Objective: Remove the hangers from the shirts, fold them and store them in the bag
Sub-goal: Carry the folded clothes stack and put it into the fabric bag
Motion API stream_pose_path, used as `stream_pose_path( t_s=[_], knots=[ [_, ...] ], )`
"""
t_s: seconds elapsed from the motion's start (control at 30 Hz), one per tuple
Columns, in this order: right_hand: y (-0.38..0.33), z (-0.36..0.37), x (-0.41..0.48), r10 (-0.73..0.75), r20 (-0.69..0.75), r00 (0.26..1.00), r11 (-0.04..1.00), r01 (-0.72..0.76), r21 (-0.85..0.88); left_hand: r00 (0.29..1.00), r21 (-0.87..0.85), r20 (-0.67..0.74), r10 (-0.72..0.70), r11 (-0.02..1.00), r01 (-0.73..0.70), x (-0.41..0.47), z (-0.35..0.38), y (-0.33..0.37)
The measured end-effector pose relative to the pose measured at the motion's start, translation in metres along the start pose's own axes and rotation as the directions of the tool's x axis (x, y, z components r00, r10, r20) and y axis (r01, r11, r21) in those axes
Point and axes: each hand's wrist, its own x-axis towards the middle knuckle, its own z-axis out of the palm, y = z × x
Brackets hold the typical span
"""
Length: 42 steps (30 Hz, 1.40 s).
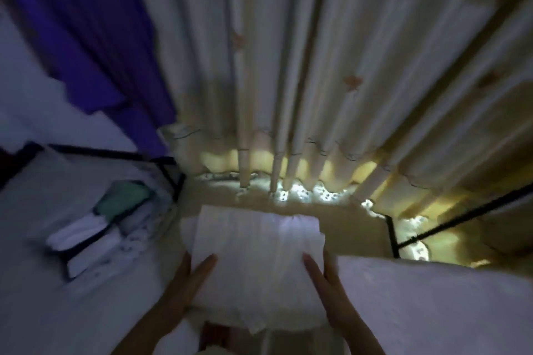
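1. At the far left the bag [170,173], clear with black edging, lies open on a pale surface that is too blurred to name. Its mouth faces up, so a folded piece can be lowered straight in.
2. Folded clothes [78,232] already sit inside it in a row, white ones in front and a green one behind. They stand packed on edge, probably to leave room for more.
3. The left hand [184,288] holds the left edge of the shirt. Its grip is narrow: one straight digit lies on top and the others seem to go underneath, though the underside is hidden.
4. The shirt [253,262], white and folded into a flat rectangle, is held level in the air between both hands, just right of the bag. No hanger shows on it. Keeping it flat likely keeps the fold from falling open.
5. The right hand [331,288] mirrors the left on the opposite edge, with the same narrow grip on the cloth, so the weight is shared evenly.
6. At the right a white cloth [432,297] spreads below a black rail [461,219], near the cream curtain [288,66].
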Motion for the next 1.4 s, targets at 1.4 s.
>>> stream_pose_path(
  t_s=[1.4],
  knots=[
    [-0.001, 0.732, 0.397, 0.338, 0.735, 0.588, 0.899, 0.029, -0.436, 0.785, -0.496, -0.602, -0.146, 0.839, -0.224, 0.305, -0.536, -0.003]
  ],
)
